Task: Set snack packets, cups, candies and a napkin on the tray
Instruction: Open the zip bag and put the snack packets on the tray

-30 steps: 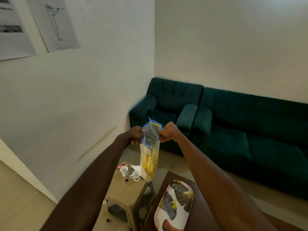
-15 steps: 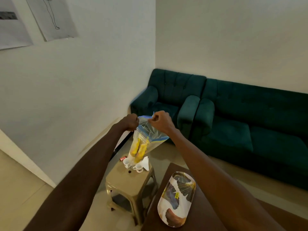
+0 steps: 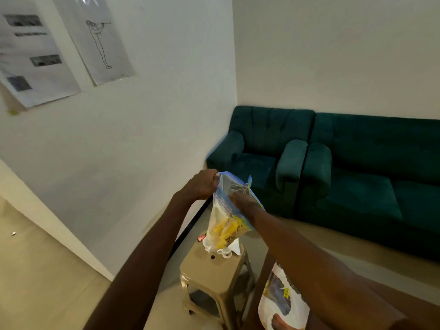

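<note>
- Two paper sheets (image 3: 95, 39) hang taped to the white wall at far left, one bearing a line drawing of a standing figure.
- My left hand (image 3: 202, 184) is closed around the upper left edge of a clear zip bag (image 3: 228, 217), holding it up in the air over the stool.
- The bag's blue-trimmed mouth gapes open; yellow snack packets (image 3: 225, 231) sit bunched at its bottom.
- My right hand (image 3: 240, 200) is pushed into the bag's mouth; through the plastic I cannot tell whether its fingers are spread or curled.
- A tan plastic stool (image 3: 214, 272) stands below the bag, carrying a small red candy (image 3: 201, 238) at its far left edge, white cups (image 3: 223, 252) partly hidden behind the bag, and a white napkin (image 3: 235, 247) just beside them.
- The patterned tray (image 3: 281, 303) lies on a dark brown table (image 3: 262, 282) at lower right, my forearm crossing over it.
- A dark green sofa (image 3: 345, 177) lines the far wall.
</note>
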